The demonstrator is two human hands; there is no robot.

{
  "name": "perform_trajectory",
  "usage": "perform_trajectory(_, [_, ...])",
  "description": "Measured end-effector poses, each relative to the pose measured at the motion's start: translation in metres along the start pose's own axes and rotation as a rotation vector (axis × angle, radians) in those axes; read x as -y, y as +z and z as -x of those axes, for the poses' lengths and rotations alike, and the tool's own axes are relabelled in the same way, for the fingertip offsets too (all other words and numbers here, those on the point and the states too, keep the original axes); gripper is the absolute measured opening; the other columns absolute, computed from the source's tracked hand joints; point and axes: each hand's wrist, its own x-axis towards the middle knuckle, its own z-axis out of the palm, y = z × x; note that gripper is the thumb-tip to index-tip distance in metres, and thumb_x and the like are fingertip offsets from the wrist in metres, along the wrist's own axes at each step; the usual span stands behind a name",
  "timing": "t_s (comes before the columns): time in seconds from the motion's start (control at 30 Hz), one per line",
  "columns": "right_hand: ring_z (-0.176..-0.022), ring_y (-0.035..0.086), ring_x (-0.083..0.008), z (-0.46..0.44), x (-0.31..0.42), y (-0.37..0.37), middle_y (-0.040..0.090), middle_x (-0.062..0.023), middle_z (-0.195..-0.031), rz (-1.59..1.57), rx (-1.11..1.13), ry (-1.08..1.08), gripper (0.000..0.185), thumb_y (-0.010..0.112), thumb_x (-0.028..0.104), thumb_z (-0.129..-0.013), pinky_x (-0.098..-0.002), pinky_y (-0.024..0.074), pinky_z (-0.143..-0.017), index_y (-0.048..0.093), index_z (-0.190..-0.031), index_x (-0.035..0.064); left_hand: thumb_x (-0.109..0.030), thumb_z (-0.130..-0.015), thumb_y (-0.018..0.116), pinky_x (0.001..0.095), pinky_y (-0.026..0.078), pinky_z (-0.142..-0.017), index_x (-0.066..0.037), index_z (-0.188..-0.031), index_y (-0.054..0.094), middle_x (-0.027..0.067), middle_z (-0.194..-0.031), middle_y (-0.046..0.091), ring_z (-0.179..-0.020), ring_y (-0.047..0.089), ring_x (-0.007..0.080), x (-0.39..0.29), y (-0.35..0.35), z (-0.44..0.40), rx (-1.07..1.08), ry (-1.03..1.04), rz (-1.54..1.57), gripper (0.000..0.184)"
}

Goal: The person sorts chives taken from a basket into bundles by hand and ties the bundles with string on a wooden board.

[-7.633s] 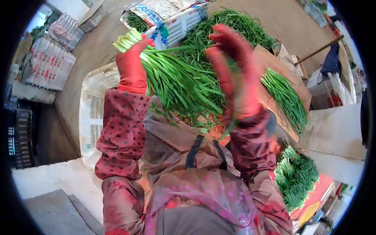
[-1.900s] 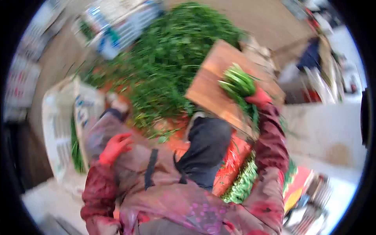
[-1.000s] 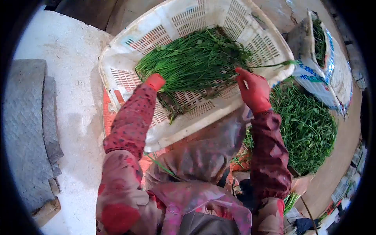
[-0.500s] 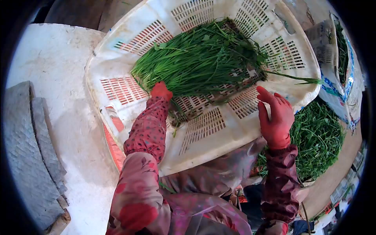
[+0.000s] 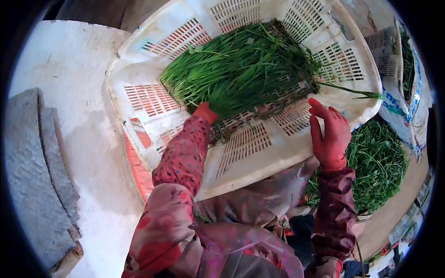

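Note:
A layer of long green chives (image 5: 241,65) lies in a white plastic basket (image 5: 153,123) with slotted sides. My left hand (image 5: 205,113), in a red glove, reaches into the basket at the near edge of the layer. Its fingers are closed around the stem ends of a bunch of chives (image 5: 228,104), whose leaves fan out to the right; the fingertips are partly hidden. Over the basket's right near rim is my right hand (image 5: 331,136), also red-gloved, with thumb and fingers apart and nothing in it.
Loose greens (image 5: 378,162) are heaped to the right below the basket. A white bag (image 5: 391,99) with more greens stands at the far right. Grey padded sheets (image 5: 39,176) lie on the pale surface (image 5: 88,134) at left. A few long leaves (image 5: 354,90) stick out over the basket's right side.
My left hand has shifted slightly right and nearer, and the bunch of chives now fans from its grip. My right hand stays nearly in place; the view has moved slightly.

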Motion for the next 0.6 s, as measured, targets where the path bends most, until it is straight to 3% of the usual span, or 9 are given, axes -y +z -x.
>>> perform_trajectory(0.1, [-0.087, 0.064, -0.0267, -0.001, -0.001, 0.002, 0.068, -0.0036, -0.092, -0.025, -0.024, 0.008, 0.034, 0.063, 0.012, -0.081, -0.0404, 0.0467, -0.091, 0.061, -0.115, 0.0144, -0.034, -0.069, 0.066, 0.0420, 0.048, -0.089, -0.002, -0.111, 0.061, 0.0228, -0.113, 0.061, -0.104, 0.059, 0.0361, -0.028, -0.004, 0.033, 0.071, 0.013, -0.120, 0.053])
perform_trajectory(0.13, [-0.087, 0.064, -0.0266, 0.000, -0.002, 0.002, 0.068, -0.0034, -0.091, -0.021, -0.023, 0.014, 0.033, 0.063, 0.012, -0.081, -0.0403, 0.0467, -0.091, 0.062, -0.115, 0.0148, -0.034, -0.069, 0.066, 0.0420, 0.048, -0.089, -0.002, -0.111, 0.061, 0.0228, -0.113, 0.061, -0.104, 0.059, 0.0361, -0.023, -0.005, 0.018, 0.071, 0.013, -0.118, 0.053])
perform_trajectory(0.2, [-0.087, 0.064, -0.0265, 0.002, -0.002, 0.002, 0.068, -0.0033, -0.091, -0.016, -0.022, 0.028, 0.033, 0.063, 0.013, -0.081, -0.0402, 0.0467, -0.091, 0.062, -0.115, 0.0152, -0.031, -0.072, 0.062, 0.0434, 0.047, -0.089, -0.002, -0.108, 0.062, 0.0249, -0.112, 0.060, -0.103, 0.059, 0.0375, -0.001, -0.008, -0.029, 0.209, 0.164, -0.413, 0.047])
perform_trajectory(0.27, [-0.087, 0.064, -0.0266, 0.001, -0.003, 0.002, 0.068, -0.0034, -0.091, -0.027, -0.031, 0.023, 0.033, 0.063, 0.012, -0.081, -0.0402, 0.0468, -0.091, 0.062, -0.114, 0.0156, -0.030, -0.074, 0.062, 0.0428, 0.045, -0.094, -0.002, -0.113, 0.060, 0.0224, -0.118, 0.059, -0.110, 0.057, 0.0371, -0.022, -0.069, 0.003, -0.061, -0.102, -0.044, 0.047])
perform_trajectory(0.37, [-0.086, 0.064, -0.0267, 0.001, -0.003, 0.002, 0.068, -0.0036, -0.090, -0.026, -0.037, 0.019, 0.033, 0.063, 0.012, -0.081, -0.0402, 0.0469, -0.090, 0.062, -0.114, 0.0154, -0.027, -0.073, 0.062, 0.0440, 0.045, -0.093, -0.001, -0.113, 0.058, 0.0221, -0.116, 0.060, -0.109, 0.057, 0.0376, 0.010, -0.070, -0.017, -0.186, -0.086, -0.107, 0.048])
perform_trajectory(0.47, [-0.085, 0.064, -0.0270, 0.000, -0.004, 0.002, 0.068, -0.0040, -0.090, -0.017, -0.044, -0.008, 0.034, 0.063, 0.012, -0.081, -0.0402, 0.0470, -0.090, 0.062, -0.114, 0.0154, -0.028, -0.074, 0.062, 0.0441, 0.046, -0.093, -0.001, -0.116, 0.056, 0.0233, -0.116, 0.059, -0.109, 0.057, 0.0379, 0.021, -0.055, -0.023, -0.157, -0.033, -0.153, 0.051])
perform_trajectory(0.6, [-0.084, 0.064, -0.0273, -0.001, -0.003, 0.003, 0.068, -0.0046, -0.089, -0.024, -0.034, -0.007, 0.034, 0.063, 0.012, -0.081, -0.0404, 0.0470, -0.090, 0.062, -0.114, 0.0153, -0.038, -0.070, 0.066, 0.0423, 0.045, -0.093, -0.002, -0.121, 0.055, 0.0241, -0.114, 0.060, -0.109, 0.057, 0.0373, 0.017, -0.013, -0.027, -0.149, -0.096, 0.007, 0.063])
